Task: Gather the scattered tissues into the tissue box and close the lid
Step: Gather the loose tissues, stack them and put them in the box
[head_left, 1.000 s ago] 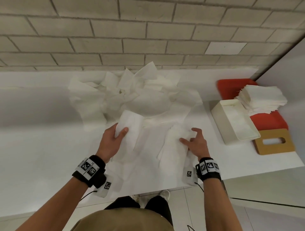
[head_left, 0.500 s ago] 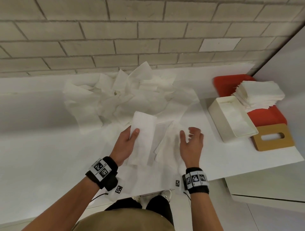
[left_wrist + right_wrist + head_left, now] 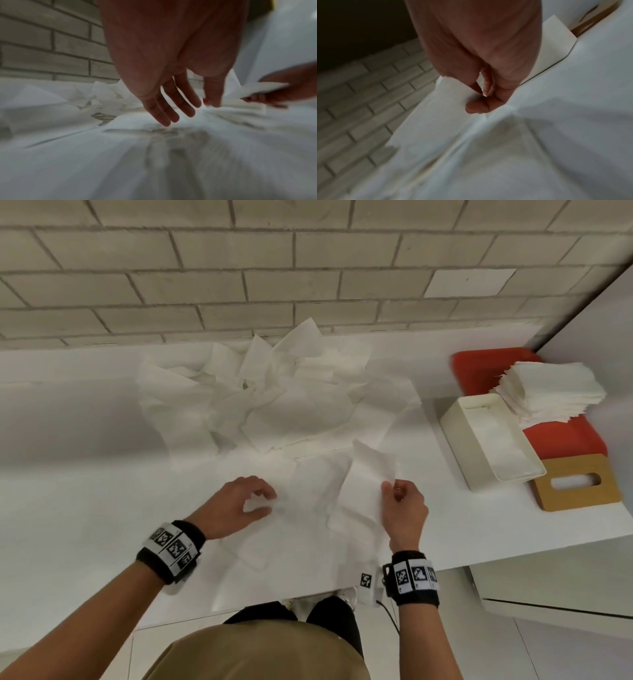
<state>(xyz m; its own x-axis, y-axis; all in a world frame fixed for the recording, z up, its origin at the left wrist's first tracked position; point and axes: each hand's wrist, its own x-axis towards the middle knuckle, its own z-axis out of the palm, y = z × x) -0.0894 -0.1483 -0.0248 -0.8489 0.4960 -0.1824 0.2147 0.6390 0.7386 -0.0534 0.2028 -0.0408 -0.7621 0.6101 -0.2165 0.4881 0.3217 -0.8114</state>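
Now we pick up loose tissues: our right hand [image 3: 404, 510] pinches one tissue [image 3: 368, 481], our left hand [image 3: 236, 508] reaches, fingers loose, holding nothing. Next, carry it to the tissue box [image 3: 459, 436].

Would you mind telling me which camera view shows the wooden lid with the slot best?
The head view: the wooden lid lies flat on the table beside the open tissue box, its slot fully visible. The right wrist view catches only a blurred brown strip of it at the top corner. The left wrist view does not show it clearly.
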